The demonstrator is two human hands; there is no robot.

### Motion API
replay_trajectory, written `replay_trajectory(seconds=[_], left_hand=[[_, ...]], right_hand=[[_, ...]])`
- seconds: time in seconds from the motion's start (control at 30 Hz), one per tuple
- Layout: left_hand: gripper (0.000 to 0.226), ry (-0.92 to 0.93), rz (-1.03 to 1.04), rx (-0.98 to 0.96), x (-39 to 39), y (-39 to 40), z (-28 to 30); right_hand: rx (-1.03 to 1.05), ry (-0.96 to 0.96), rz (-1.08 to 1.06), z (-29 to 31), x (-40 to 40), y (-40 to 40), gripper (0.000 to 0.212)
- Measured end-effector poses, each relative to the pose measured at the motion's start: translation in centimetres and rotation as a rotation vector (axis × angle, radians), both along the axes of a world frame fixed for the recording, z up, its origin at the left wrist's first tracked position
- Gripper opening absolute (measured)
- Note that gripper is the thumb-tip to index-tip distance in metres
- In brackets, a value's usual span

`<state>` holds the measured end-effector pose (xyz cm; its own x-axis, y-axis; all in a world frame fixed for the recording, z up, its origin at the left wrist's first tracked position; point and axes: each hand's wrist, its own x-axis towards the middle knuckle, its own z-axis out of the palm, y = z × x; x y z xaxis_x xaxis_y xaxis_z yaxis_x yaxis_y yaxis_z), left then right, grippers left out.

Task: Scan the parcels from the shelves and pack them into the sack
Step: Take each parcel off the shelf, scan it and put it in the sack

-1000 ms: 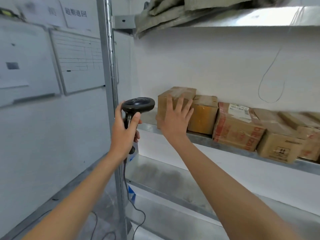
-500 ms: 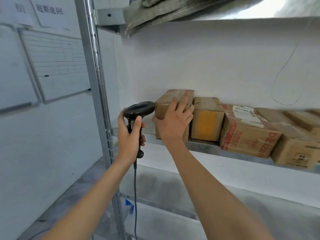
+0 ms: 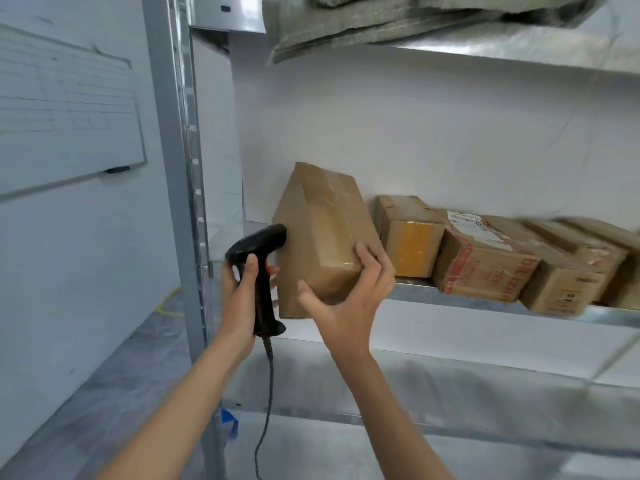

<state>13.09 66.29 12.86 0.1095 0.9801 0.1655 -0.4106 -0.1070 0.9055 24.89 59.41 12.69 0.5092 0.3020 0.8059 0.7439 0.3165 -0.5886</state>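
Note:
My right hand [image 3: 349, 299] grips the near end of a plain brown cardboard parcel [image 3: 318, 233], which is tilted up off the metal shelf [image 3: 467, 299]. My left hand [image 3: 242, 299] holds a black corded barcode scanner [image 3: 259, 258] by its handle. The scanner's head touches or nearly touches the parcel's left face. Several more taped cardboard parcels [image 3: 485, 261] stand in a row on the same shelf to the right. No sack for packing is in view.
A grey upright shelf post [image 3: 176, 188] stands just left of my left hand. Folded grey fabric [image 3: 381, 19] lies on the upper shelf. A whiteboard [image 3: 62, 123] hangs on the left wall. A lower shelf [image 3: 450, 386] runs below my arms.
My right hand went from resting on the leftmost parcel to gripping it and pulling it out, tilted. The scanner in my left hand moved right, up against the parcel's side.

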Motion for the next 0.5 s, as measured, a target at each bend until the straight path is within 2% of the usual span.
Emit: replay_trajectory(seconds=[0.17, 0.27, 0.37, 0.43, 0.5], left_hand=[[0.051, -0.012, -0.032, 0.052, -0.2, -1.2, 0.6], [0.034, -0.064, 0.033, 0.106, -0.1, -1.6, 0.9], [0.02, -0.094, 0.084, 0.144, -0.6, -1.9, 0.8], [0.028, -0.075, 0.11, 0.177, -1.0, -2.3, 0.5], [0.034, -0.071, 0.136, 0.183, -1.3, -2.6, 0.1]], right_hand=[[-0.047, 0.025, -0.044, -0.3, -0.6, -1.6, 0.081], [-0.151, 0.104, -0.101, 0.9, -0.4, -2.7, 0.061], [-0.291, 0.209, 0.048, 2.1, -0.3, -3.8, 0.055], [-0.389, 0.158, 0.096, 2.5, -0.4, -4.1, 0.048], [-0.488, 0.048, 0.055, 3.1, -0.6, -4.1, 0.05]])
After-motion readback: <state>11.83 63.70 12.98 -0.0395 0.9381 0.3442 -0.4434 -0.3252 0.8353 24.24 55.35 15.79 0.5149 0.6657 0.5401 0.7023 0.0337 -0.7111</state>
